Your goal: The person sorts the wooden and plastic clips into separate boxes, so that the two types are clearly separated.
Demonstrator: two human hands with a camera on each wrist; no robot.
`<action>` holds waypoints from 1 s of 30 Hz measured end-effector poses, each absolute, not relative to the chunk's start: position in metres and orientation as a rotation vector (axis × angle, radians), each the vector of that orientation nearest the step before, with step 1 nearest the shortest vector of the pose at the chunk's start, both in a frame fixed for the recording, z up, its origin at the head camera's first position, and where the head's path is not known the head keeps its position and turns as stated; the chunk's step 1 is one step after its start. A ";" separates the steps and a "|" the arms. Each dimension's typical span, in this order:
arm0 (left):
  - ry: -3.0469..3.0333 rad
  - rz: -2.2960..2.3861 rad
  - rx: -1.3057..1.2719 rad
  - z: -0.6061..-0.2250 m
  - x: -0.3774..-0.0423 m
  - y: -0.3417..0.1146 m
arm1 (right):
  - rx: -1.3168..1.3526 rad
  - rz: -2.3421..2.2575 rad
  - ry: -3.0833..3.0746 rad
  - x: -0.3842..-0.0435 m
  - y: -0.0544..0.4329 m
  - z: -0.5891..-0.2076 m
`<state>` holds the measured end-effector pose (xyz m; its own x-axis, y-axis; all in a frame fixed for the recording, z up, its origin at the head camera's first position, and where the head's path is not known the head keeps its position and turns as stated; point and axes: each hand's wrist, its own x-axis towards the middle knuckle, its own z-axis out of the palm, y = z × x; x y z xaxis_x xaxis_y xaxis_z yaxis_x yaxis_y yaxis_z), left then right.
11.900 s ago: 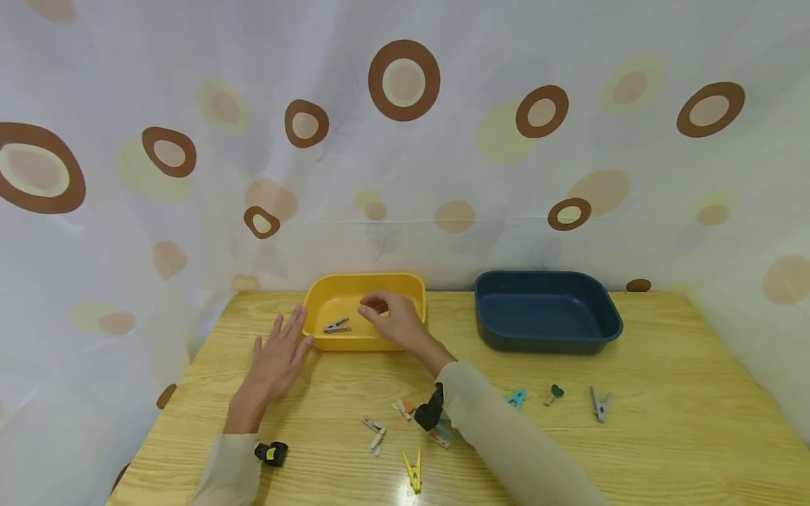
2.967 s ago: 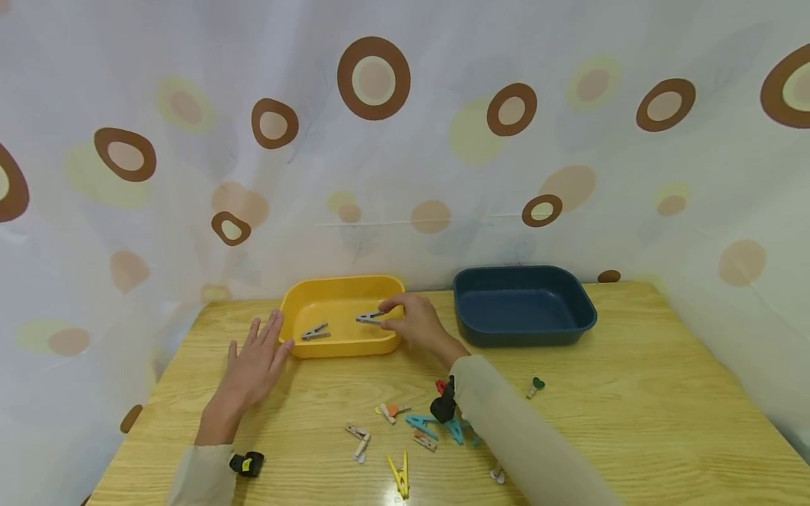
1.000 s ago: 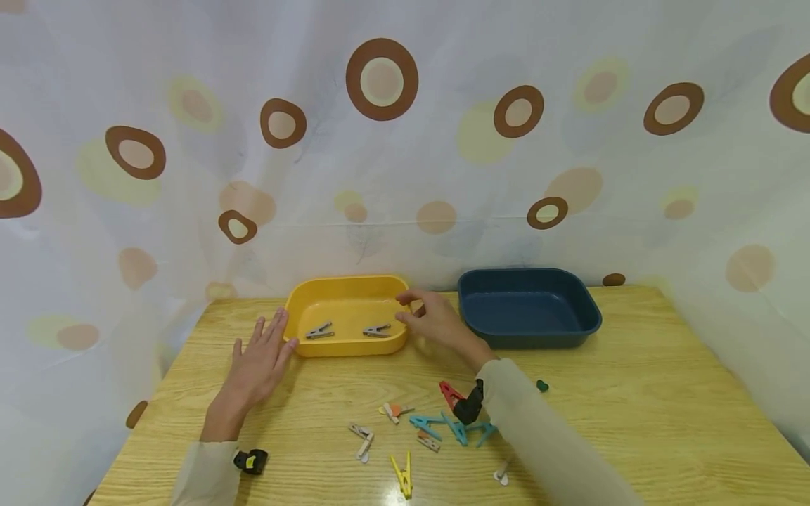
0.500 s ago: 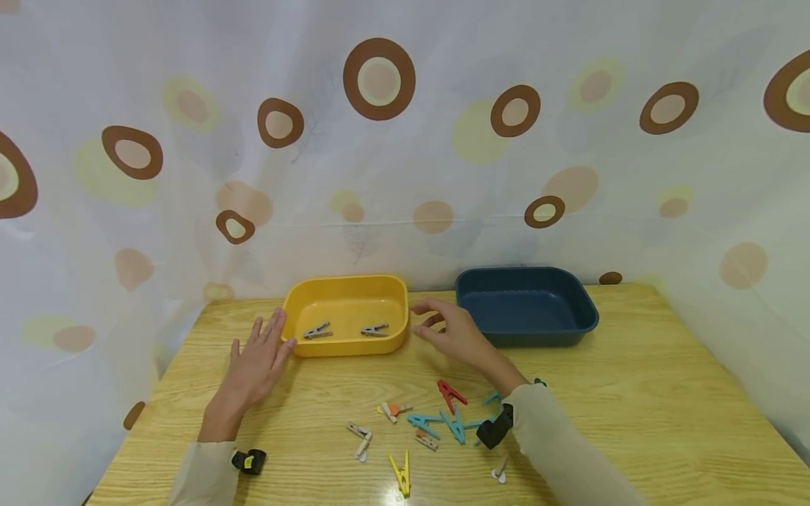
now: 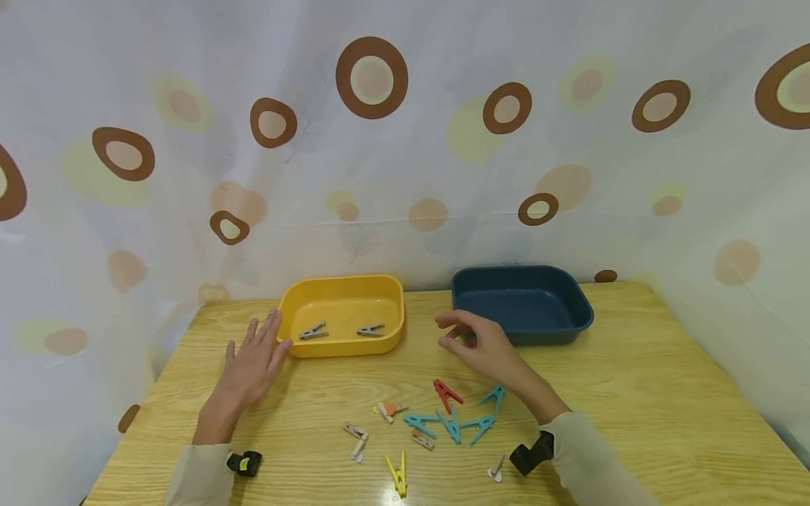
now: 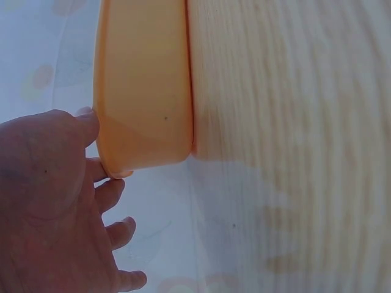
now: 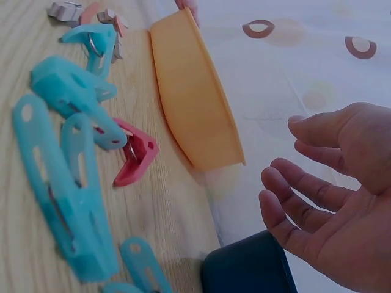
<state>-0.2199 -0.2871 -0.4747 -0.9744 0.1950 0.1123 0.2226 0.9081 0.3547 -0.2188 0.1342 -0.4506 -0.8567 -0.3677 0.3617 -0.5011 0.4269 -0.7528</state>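
My left hand (image 5: 249, 365) rests with spread fingers against the left end of the yellow tray (image 5: 344, 348); in the left wrist view its thumb and a finger (image 6: 109, 194) lie by the tray's rim. Two grey clothespins (image 5: 313, 331) lie inside that tray. Between the two trays, over the table, my right hand (image 5: 486, 349) hovers with loosely bent fingers and nothing in them. Below it lie a red clothespin (image 5: 446, 393) and several turquoise clothespins (image 5: 451, 426), seen large in the right wrist view.
A dark blue tray (image 5: 528, 336) stands at the back right, partly behind the right hand. Nearer the front are a yellow clothespin (image 5: 398, 475), small wooden clips (image 5: 357, 441) and a clip with a white heart (image 5: 496, 471). A patterned cloth (image 5: 424, 140) hangs behind.
One grey clothespin lay in the yellow tray at first. My right hand put a second there, let go, then withdrew rightward and nearer me. The left hand stayed at the tray.
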 end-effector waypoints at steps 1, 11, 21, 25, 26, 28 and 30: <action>-2.996 -0.574 -0.327 -0.474 -0.220 -0.287 | 0.774 1.409 -2.530 -0.217 0.136 -0.451; -2.996 -0.563 -0.321 -0.474 -0.219 -0.288 | 0.733 1.375 -2.501 -0.200 0.158 -0.462; -3.003 -0.557 -0.343 -0.473 -0.222 -0.288 | 0.697 1.355 -2.532 -0.185 0.186 -0.478; -3.009 -0.562 -0.340 -0.473 -0.221 -0.288 | 0.717 1.356 -2.546 -0.182 0.195 -0.485; -3.009 -0.566 -0.340 -0.474 -0.221 -0.288 | 0.717 1.355 -2.555 -0.182 0.198 -0.486; -3.011 -0.570 -0.340 -0.473 -0.221 -0.288 | 0.723 1.354 -2.569 -0.181 0.202 -0.487; -3.015 -0.565 -0.338 -0.474 -0.221 -0.288 | 0.741 1.350 -2.580 -0.181 0.207 -0.489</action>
